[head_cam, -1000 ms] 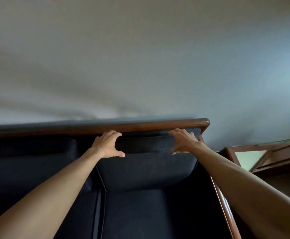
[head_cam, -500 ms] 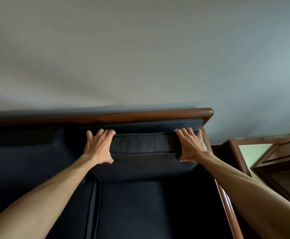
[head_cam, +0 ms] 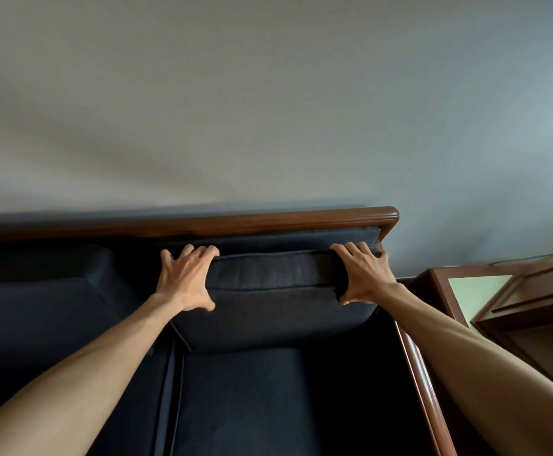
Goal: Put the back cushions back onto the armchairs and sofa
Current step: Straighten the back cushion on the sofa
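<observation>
Nearest, below the grip, lies the dark woven seat pad [head_cam: 252,399]. Above it the left hand [head_cam: 184,281] and right hand [head_cam: 364,274] each clamp an end of the back cushion [head_cam: 268,304], fingers hooked over its top, thumbs pressed on its front face. The cushion spans between the hands, long axis left to right, upright against the sofa [head_cam: 38,324] back (dark piped fabric, boxy, rounded corners). Beyond the fingers runs the glossy wooden top rail [head_cam: 268,222], then the pale wall [head_cam: 268,110]
</observation>
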A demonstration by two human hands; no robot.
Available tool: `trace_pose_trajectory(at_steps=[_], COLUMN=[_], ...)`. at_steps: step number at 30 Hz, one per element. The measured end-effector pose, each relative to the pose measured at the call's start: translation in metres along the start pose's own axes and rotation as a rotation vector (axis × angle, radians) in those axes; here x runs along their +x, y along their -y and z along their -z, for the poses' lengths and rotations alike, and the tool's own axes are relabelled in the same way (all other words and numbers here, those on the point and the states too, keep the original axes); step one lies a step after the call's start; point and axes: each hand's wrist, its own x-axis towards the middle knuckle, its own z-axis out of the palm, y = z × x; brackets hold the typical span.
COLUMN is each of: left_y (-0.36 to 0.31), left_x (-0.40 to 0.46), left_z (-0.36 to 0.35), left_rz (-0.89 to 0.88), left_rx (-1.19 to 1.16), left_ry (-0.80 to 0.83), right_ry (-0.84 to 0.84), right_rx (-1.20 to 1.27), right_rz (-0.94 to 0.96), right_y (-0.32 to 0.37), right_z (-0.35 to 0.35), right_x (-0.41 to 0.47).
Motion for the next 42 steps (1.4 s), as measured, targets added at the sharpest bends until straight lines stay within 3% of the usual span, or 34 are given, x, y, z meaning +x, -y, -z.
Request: trace_pose_trajectory(at_steps=[12,20,24,28,31,37,42], left_y=[0.013,0.012,0.016,0.017,0.028,0.086,0.177], left_x=[0.014,0.015,0.008,-0.002,-0.013,-0.037,-0.084], left_z=[0.001,-0.001,-0.012,-0.009,0.005,0.05,0.076], left_rz=[-0.045,0.018,0.04,0.022,0.02,0.008,0.038], left_rx=[0.017,0.015,-0.059,-0.15,-0.225,-0.3,-0.341], left_ry=[0.004,0.076,0.081,0.099,0.09,0.02,-0.019], right_ry=[0.025,0.08,0.049,0.141,0.172,0.051,0.022], right_rx=[0.021,0.043,0.031,0.025,0.057,0.308,0.38], right_rz=[0.032,-0.021,-0.031,-0.075,-0.046,0.065,0.182], right_y=[-0.006,0.0,0.007,0.019,0.054,0.179,0.3], right_z=[0.001,-0.004,-0.008,0.003,0.025,0.094,0.144], right_x=[0.012,0.018,0.013,0.005,0.001,0.003,0.02])
